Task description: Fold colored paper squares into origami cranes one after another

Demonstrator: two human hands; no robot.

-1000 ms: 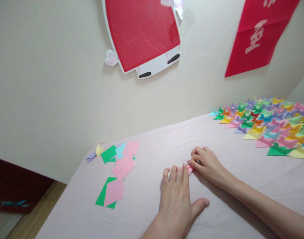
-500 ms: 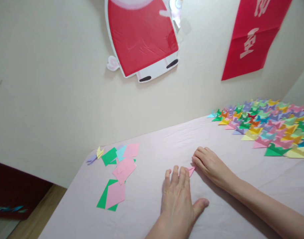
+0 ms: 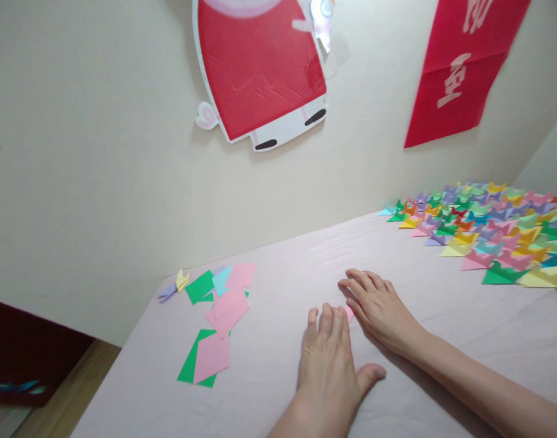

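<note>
A small pink folded paper (image 3: pixel 348 313) lies on the pale pink sheet, mostly covered by my fingers. My left hand (image 3: pixel 329 356) rests over its left part, fingers stretched forward and thumb out to the side. On the other side of the paper, my right hand (image 3: pixel 381 310) is open, its fingers apart and reaching left past the folded piece. The right thumb is close to the paper; whether it touches cannot be made out. How the paper is folded under the hands is hidden.
Loose pink paper squares (image 3: pixel 212 359) overlap green sheets (image 3: pixel 194 365) and a light blue one (image 3: pixel 222 281) at left. Beyond them sit a yellow folded piece (image 3: pixel 182 280) and a purple one (image 3: pixel 168 293). Rows of colourful folded paper birds (image 3: pixel 504 274) fill the right, by the wall.
My right hand has opened its curled fingers and moved slightly left over the pink paper, covering more of it. My left hand has barely shifted.
</note>
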